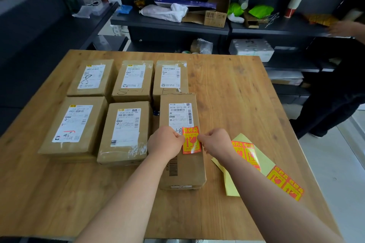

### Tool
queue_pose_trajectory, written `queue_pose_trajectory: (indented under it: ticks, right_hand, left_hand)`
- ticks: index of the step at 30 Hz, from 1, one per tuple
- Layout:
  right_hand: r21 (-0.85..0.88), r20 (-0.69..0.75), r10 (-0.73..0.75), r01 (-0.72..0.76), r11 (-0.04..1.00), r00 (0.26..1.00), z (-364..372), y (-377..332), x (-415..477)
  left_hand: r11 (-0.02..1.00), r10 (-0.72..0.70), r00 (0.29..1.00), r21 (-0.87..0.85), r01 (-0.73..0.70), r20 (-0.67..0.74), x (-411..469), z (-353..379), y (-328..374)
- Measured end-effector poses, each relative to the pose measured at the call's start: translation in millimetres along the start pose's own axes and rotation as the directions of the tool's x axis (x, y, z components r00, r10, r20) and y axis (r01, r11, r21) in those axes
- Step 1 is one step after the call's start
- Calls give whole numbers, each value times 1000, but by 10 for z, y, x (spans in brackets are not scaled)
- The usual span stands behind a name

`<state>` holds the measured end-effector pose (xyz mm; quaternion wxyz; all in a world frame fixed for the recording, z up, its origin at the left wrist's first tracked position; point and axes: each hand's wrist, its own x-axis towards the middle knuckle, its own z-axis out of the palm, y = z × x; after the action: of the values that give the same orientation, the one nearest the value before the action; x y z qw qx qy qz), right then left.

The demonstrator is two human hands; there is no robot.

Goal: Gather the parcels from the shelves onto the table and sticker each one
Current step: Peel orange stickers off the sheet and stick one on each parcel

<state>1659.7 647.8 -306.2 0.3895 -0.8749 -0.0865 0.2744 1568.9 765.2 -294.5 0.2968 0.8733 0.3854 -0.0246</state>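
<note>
Parcel (190,169), front-right of a two-row block, lies at desk (237,89) centre, with five more parcels (126,132) toward 10 o'clock. Bare wood runs from 2 o'clock to the far edge. Sticker sheets (256,162) lie at 4 o'clock. Left hand (165,141) and right hand (216,142), fingers curled, pinch opposite edges of a sticker (191,140) over the parcel's top.

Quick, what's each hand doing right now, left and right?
Left hand: pinching the left edge of the fragile sticker.
Right hand: pinching the same sticker's right edge, over the parcel.
</note>
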Motion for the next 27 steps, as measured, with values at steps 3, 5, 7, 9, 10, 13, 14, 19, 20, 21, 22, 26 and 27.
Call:
queue_pose_trajectory:
  ticks: [3, 5, 7, 9, 10, 13, 14, 19, 20, 21, 22, 26, 27]
  right_hand:
    - [-10, 0, 11, -11, 1000, 1000, 3, -5, 3]
    - [-15, 0, 19, -19, 1000, 1000, 5, -6, 5]
    - [-22, -2, 27, -27, 999, 1000, 6, -11, 5]
    - [-42, -11, 22, -23, 999, 1000, 5, -23, 2]
    - [-61, -18, 18, -19, 998, 1000, 4, -30, -1]
    - [-124, -34, 5, -9, 992, 999, -9, -59, -24]
    - [-142, -38, -3, -2, 990, 999, -14, -67, -32]
    - [-252, -67, -53, 35, 967, 996, -9, -100, -54]
    - [-271, -72, -56, 34, 962, 996, -7, -104, -57]
    - [-292, -78, -57, 32, 956, 995, -12, -107, -63]
    - [-311, -84, -59, 30, 950, 995, -23, -99, -66]
    - [-257, -85, -76, 52, 965, 993, -70, 27, -75]
    - [-240, -87, -110, 86, 967, 990, -67, 69, -76]
  left_hand:
    - [1000, -7, 1000, -1, 7, -9, -3, -1, 6]
    - [1000, -6, 1000, 0, 6, -16, -7, 0, 7]
    - [1000, -2, 1000, -2, 2, -23, -6, 6, 3]
    - [1000, 1, 1000, -5, -2, -31, 0, 18, -6]
    - [1000, 3, 999, -6, -3, -36, 3, 25, -13]
    - [1000, 8, 999, 0, -8, -54, 9, 39, -27]
    - [1000, 10, 998, 2, -10, -59, 9, 43, -28]
    - [1000, 3, 996, 2, -3, -91, 23, 59, -52]
    - [1000, 4, 995, 5, -3, -100, 27, 66, -64]
    - [1000, 9, 994, 8, -8, -108, 29, 72, -73]
    - [1000, 19, 993, 13, -17, -115, 28, 76, -81]
    - [990, 139, 981, 42, -135, -132, -16, 95, -111]
    - [983, 184, 973, 46, -179, -141, -37, 107, -127]
